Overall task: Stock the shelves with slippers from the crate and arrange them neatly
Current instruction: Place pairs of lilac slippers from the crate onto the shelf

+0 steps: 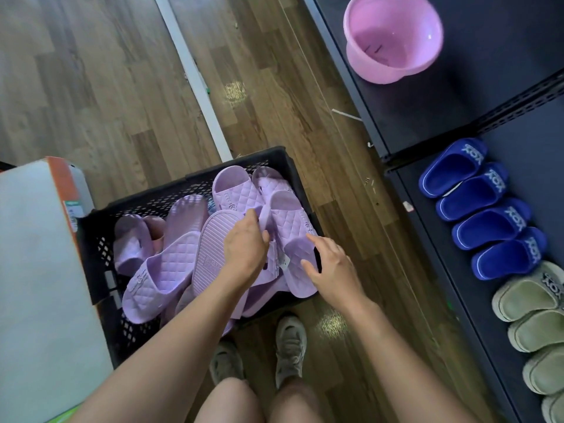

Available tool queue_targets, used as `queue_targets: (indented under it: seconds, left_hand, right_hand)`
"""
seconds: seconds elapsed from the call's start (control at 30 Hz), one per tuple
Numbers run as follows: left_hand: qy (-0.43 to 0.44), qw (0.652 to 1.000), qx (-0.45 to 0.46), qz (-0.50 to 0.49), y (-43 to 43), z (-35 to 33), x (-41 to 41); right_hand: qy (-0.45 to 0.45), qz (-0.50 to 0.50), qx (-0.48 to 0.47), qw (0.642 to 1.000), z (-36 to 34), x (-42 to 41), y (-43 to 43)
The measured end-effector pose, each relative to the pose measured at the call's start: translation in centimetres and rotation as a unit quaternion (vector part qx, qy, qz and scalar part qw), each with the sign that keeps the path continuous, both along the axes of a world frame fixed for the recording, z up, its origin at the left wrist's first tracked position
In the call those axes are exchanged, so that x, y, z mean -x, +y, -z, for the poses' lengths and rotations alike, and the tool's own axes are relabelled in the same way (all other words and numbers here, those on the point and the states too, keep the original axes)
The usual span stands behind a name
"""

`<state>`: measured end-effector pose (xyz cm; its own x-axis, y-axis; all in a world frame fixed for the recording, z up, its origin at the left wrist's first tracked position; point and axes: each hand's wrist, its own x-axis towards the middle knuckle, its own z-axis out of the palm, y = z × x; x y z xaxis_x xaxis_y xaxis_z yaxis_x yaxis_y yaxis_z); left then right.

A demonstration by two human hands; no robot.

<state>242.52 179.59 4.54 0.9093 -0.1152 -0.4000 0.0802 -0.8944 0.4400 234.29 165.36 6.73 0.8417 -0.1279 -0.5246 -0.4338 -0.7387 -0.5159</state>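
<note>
The black perforated plastic crate (183, 184) stands on the wood-pattern floor and holds a loose heap of lilac quilted foam slippers (158, 270). The left hand (245, 244) has its fingers curled over the edge of the sole-up slipper (210, 248), whose ribbed tread faces the camera. The right hand (331, 268) is spread with its fingers nearly straight, resting on the strap-up slipper (290, 227) just beside it and clamping nothing. A white paper tag (282, 264) shows between these two slippers, so they are probably tied together; handle them as one unit. The moulded foam should be light, flexible and not fragile, with a surface that does not slip readily. Take hold across the strap, or pinch both soles together at mid-length. A hold at toe or heel is likely to let the free slipper bend and swing on the tie. The dark metal shelf (427, 239) at right carries a row of blue slippers (476, 206) and, next to them, beige slippers (531, 303).
</note>
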Motion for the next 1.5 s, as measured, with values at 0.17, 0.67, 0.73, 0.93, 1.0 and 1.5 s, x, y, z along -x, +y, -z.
queue_targets:
  seconds: [0.17, 0.67, 0.73, 0.93, 1.0, 1.5]
  left_hand:
    - [-0.004, 0.993, 0.119, -0.014, 3.3, 0.4, 0.7]
    - [0.065, 0.905, 0.385, -0.169, 12.6, -0.2, -1.2]
    - [0.073, 0.896, 0.392, -0.194, 13.4, 0.1, -1.4]
    - [0.104, 0.890, 0.378, -0.235, 15.7, 1.9, -1.0]
    - [0.122, 0.886, 0.371, -0.249, 16.0, 2.8, -0.7]
    - [0.221, 0.811, 0.369, -0.398, 13.8, 5.6, 2.3]
  right_hand:
    - [0.008, 0.031, -0.020, 0.999, 0.2, -0.2, -0.1]
    - [0.106, 0.168, 0.006, 0.980, 6.2, -4.2, 0.2]
    - [0.116, 0.177, 0.031, 0.977, 6.6, -4.6, 0.3]
    - [0.089, 0.231, -0.058, 0.967, 7.5, -5.4, 0.1]
    - [0.091, 0.247, -0.079, 0.962, 7.7, -5.2, 0.0]
    - [0.096, 0.347, -0.168, 0.918, 7.9, -1.7, 0.7]
